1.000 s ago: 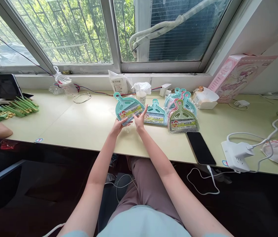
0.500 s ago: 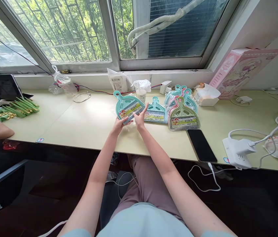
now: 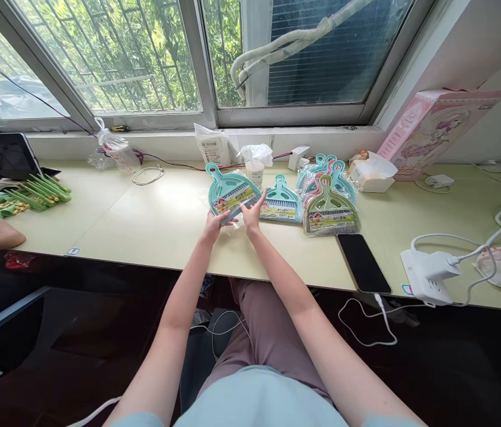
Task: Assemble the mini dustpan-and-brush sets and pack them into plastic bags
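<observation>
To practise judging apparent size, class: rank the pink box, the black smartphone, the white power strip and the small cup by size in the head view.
1. Pink box, largest.
2. Black smartphone and white power strip look alike, so unranked.
3. Small cup, smallest.

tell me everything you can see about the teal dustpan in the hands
The teal plastic dustpan has a looped handle angled up and left, with a printed multicoloured label across its body. Clear plastic wrap encloses it. It sits tilted above the pale tabletop's front area, its lower edge against the left hand and right hand.
</observation>
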A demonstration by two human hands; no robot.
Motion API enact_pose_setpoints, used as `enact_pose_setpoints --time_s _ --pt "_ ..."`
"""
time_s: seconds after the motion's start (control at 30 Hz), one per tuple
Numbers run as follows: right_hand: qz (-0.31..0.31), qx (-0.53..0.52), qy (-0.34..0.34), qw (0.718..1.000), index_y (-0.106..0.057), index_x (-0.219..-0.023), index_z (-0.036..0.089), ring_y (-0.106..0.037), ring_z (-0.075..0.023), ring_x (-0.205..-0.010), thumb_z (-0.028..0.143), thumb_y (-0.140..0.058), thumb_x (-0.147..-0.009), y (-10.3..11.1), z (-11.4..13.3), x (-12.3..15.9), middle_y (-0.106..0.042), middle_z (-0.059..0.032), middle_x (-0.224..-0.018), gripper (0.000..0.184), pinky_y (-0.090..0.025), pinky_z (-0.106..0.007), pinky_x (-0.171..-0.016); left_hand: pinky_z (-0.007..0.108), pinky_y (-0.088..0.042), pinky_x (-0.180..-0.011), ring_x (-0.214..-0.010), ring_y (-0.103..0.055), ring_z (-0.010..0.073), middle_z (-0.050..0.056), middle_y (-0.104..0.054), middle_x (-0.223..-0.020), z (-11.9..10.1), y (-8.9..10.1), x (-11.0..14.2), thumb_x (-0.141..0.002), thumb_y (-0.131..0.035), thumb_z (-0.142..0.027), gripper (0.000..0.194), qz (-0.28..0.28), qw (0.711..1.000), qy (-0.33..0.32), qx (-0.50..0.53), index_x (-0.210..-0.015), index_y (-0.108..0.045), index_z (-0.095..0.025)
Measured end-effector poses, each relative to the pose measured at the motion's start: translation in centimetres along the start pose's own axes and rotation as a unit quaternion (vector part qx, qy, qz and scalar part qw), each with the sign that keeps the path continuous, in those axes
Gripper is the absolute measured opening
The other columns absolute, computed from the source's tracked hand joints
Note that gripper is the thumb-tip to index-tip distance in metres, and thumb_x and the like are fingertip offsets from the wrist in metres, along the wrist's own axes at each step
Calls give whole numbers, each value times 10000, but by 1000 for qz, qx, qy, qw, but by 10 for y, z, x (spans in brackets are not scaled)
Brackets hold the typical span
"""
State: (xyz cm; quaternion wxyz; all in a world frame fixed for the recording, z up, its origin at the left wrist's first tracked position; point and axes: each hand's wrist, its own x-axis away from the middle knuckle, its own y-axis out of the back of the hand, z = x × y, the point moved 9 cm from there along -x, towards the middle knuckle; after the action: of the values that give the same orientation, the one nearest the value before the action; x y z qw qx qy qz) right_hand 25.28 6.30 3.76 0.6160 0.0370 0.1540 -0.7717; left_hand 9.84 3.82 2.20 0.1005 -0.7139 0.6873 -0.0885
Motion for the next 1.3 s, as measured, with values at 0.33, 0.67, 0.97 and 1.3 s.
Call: enact_pose_setpoints --time_s 0.33,0.67,0.97,1.3 --pt "60 28 15 998 -134 -1638 311 -705 -152 -865 296 -500 -965 -14 3 1 -682 -71 -1195 767 -610 -360 -888 188 -496 -409 -593 -717 160 137 -759 -1125 -6 45 -12 -676 -782 -162 507 -90 995 -10 39 -1160 -645 -102" --pt "207 363 280 864 -707 -1237 308 -288 -245 -1544 -70 -455 -893 -53 39 40 -474 -62 -1564 570 -245 -561 -1249 192 -625 -629 -788 -755 177 107 -761 -964 -11 134 14 -768 -643 11 382 -163 977 76 115 -1141 -666 -72" --pt "186 305 249 900 -783 -867 285 -518 -291 -1276 251 -709 -918 -37 40 20 -669 -55 -1247 96 -400 -482 -1111 70 -412 -335 -593 -669 86 70 -704 -918 8 127 12 -783 -711 1 494 -109 977 151 105 -1251 -604 -117" --pt "126 204 153 959 -744 -765 253 -567 -277 -1176 371 -742 -874 -26 27 8 -686 -50 -1181 161 -412 -484 -1104 162 -509 -410 -563 -621 97 107 -714 -961 5 105 14 -692 -823 -28 491 23 991 134 -14 -1147 -656 -105"
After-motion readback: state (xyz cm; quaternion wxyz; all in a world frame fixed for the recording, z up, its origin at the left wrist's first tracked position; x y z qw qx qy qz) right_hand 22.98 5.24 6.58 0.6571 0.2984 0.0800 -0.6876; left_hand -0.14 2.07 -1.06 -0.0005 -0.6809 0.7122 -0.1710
